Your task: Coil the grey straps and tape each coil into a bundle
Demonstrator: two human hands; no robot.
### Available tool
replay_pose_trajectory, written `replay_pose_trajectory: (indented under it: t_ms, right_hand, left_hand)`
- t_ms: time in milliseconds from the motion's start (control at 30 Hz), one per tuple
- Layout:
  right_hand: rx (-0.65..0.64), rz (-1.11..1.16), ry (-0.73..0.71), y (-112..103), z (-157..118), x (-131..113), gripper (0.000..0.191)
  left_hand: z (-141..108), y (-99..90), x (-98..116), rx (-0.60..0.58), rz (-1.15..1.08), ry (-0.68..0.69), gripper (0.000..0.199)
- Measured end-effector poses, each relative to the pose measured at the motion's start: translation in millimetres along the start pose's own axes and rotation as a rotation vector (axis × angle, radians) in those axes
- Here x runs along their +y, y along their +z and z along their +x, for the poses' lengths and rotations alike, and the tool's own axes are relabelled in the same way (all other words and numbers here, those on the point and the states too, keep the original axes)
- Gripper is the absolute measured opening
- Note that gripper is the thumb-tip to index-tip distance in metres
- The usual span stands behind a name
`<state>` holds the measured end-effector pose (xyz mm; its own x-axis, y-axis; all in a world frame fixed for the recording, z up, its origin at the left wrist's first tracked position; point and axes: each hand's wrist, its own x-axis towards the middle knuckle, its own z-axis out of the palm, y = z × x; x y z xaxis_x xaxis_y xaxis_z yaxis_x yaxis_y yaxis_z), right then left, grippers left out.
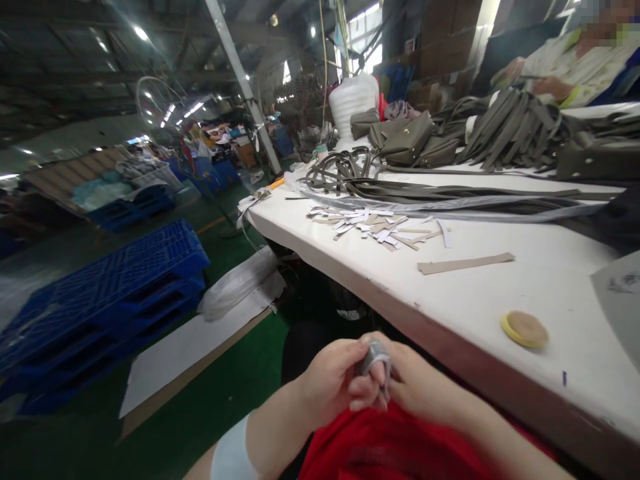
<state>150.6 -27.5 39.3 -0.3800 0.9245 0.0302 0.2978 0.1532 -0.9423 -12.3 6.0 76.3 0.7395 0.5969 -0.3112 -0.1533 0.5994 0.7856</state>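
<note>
My left hand [333,373] and my right hand [413,380] meet low in front of my red clothing, beside the table's near edge. A small grey strip [375,353] curls around a finger between them. The left thumb presses against one side of this strip, with the other left fingers curled in below it. On the far side the right fingers close against the strip, and their tips are partly hidden. On the tabletop to the right lies a round tan disc with a yellow rim [525,329]. A flat beige strip [465,263] lies farther back.
White and beige paper strips [380,225] are scattered on the white table [450,307]. Behind them are long dark straps [420,190] and olive-grey bags [407,137]. Blue pallets [115,287] stand on the floor at left. Another person's hands [545,83] are at the far right.
</note>
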Motion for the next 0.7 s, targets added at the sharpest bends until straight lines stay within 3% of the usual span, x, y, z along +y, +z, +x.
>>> replay_pose_trajectory:
  t_ms: [33,133,200,233,300,367,467,500,533,600,667,700]
  right_hand:
    - [-0.04,0.052,0.033,15,-1,2,0.017]
    - [-0.191,0.188,0.073,44,-8,6,0.038]
    - [-0.247,0.232,0.054,41,-16,4,0.047]
    - [-0.239,0.238,0.041,32,-20,2,0.05]
    - [-0.153,0.233,0.052,5,-23,-5,0.058]
    - [0.03,0.157,0.107,-27,-20,-12,0.06]
    - [0.447,-0.158,0.075,-57,-11,-19,0.031]
    - [0.515,-0.246,0.013,-57,-8,-20,0.029]
    - [0.513,-0.288,-0.048,-53,-6,-20,0.041]
    - [0.319,-0.224,-0.108,-33,-3,-18,0.044]
    - [0.097,-0.069,-0.101,-5,-2,-14,0.025]
    - [0.025,0.005,-0.084,8,-2,-12,0.023]
  left_hand:
    - [-2,1.2,7,0.054,-0.03,0.084,0.044]
    - [-4,-11.5,24,0.381,0.166,0.54,0.034]
    - [-2,-30.9,24,0.561,0.527,0.776,0.034]
    - [-2,-40.9,21,0.592,0.733,0.823,0.036]
    - [0,-56.0,8,0.504,1.058,0.811,0.04]
    - [3,-59.5,-8,0.375,1.197,0.715,0.039]
    - [8,-43.0,-25,0.325,1.037,0.473,0.055]
    - [9,-33.8,-28,0.316,0.904,0.377,0.061]
    - [10,-23.9,-28,0.274,0.76,0.275,0.066]
    - [9,-4.9,-23,0.165,0.488,0.13,0.072]
    - [7,9.0,-12,0.147,0.312,0.155,0.072]
    - [5,12.6,-6,0.202,0.266,0.242,0.069]
